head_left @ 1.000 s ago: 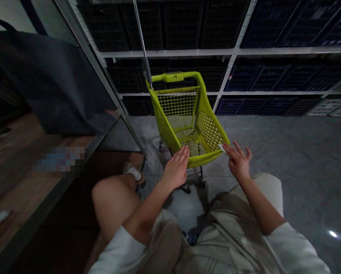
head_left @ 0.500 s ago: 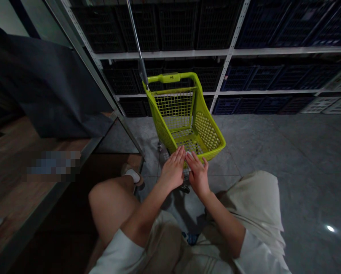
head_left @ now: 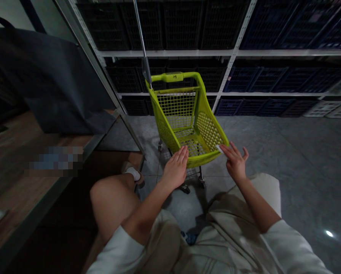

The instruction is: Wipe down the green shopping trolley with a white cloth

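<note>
Dark steel shelving fills the view far beyond both hands, its white uprights and shelves stacked with black and navy plastic crates. Grey tile floor spreads out past the right hand. Left of the left hand, behind a metal frame edge, lie a wooden shelf board and a large dark fabric bag; a pixelated patch hides whatever sits on that board. A thin metal pole rises at the back corner of the cart.

Directly ahead of both hands stands a lime-green shopping cart with mesh walls, upright on small casters. The person sits or crouches close to it, one bare knee and a white-socked foot showing left of the left hand.

The left hand is open and flat, its fingers reaching the cart's front rim, though actual contact is hard to confirm. The right hand is loosely spread just beside that rim, a small white slip at its fingertips. Whether the slip is firmly pinched or only resting there cannot be told. The work in hand appears to be handling this slip at the rim, and any move of it would depend on those right fingers.
</note>
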The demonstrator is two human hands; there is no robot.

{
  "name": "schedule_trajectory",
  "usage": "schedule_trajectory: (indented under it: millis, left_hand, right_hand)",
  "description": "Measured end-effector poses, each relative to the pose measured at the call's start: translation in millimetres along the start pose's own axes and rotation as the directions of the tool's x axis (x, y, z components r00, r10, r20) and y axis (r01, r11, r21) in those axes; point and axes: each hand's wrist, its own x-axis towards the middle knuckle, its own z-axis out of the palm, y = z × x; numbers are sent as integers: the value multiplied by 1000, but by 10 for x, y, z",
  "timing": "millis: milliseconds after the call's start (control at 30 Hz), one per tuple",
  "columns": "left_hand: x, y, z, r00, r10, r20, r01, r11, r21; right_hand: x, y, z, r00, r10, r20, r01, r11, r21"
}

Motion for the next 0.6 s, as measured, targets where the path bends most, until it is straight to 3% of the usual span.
schedule_trajectory:
  millis: [67,133,267,467,600]
  left_hand:
    - [4,-1,-2,1000,-6,11,6,1000,0]
    - [5,-10,5,1000,-7,8,7,1000,-7]
    - [-7,-37,31,1000,4,-17,-5,1000,-25]
    - [-17,-15,36,999,-28,-20,27,999,-31]
    - [-16,-16,13,999,-38,3,39,999,-19]
  right_hand:
    - [28,117,49,998,55,-38,-55,998,10]
    - [34,68,107,990,121,-77,-119,992,35]
    - [-32,-450,186,967,212,-141,-197,974,112]
    - [-90,-1456,220,997,73,5,-71,958,278]
    - [-61,-1594,193,998,-10,65,-8,965,262]
